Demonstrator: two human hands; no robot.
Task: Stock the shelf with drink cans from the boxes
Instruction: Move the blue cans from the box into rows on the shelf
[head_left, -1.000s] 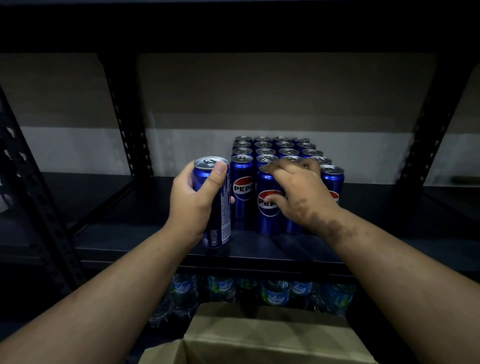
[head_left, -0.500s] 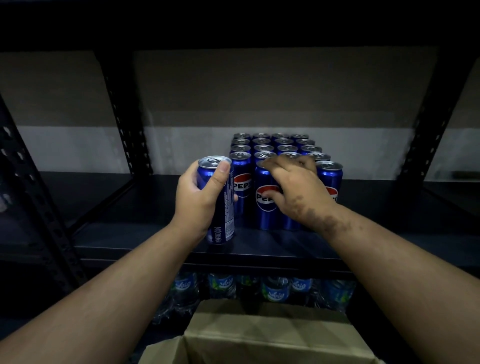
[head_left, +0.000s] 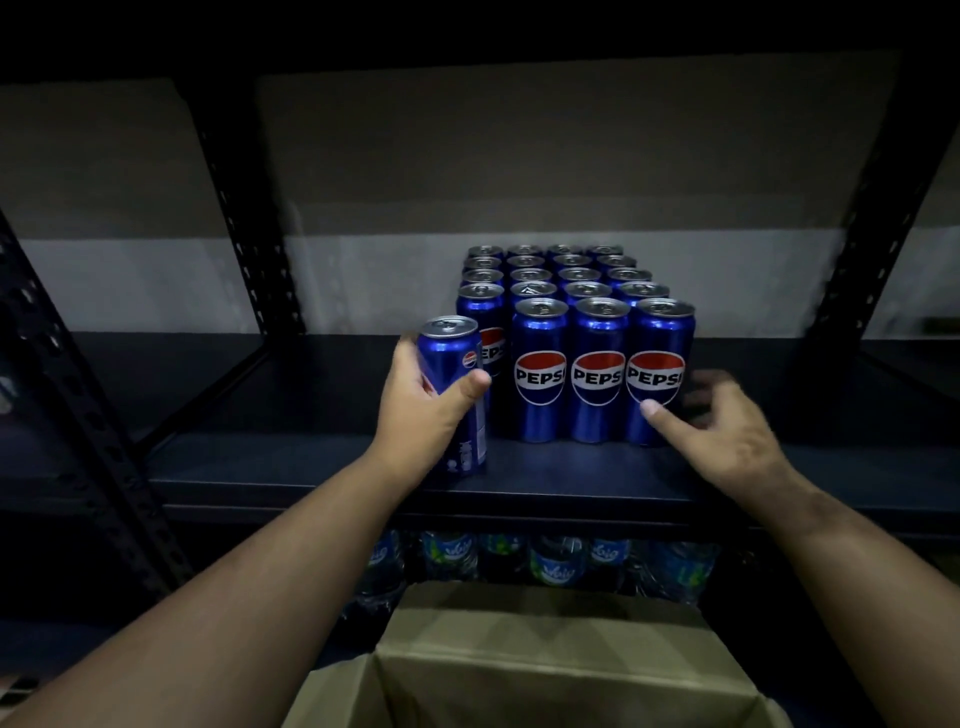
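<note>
In the head view, the left hand (head_left: 423, 410) has its grip closed around a blue can (head_left: 453, 395), thumb across the front, holding it upright at the left front corner of the block of cans (head_left: 571, 332) on the dark metal shelf (head_left: 311, 467). Whether the held can's base touches the shelf cannot be told.

The block stands in tidy rows running to the back, with three front cans showing their logos. The right hand (head_left: 722, 431) is open, grip released, fingers spread; its thumb touches the lower side of the rightmost front can (head_left: 658, 369).

Below the shelf stand water bottles (head_left: 550, 564), and an open cardboard box (head_left: 545, 670) sits nearest the camera.
</note>
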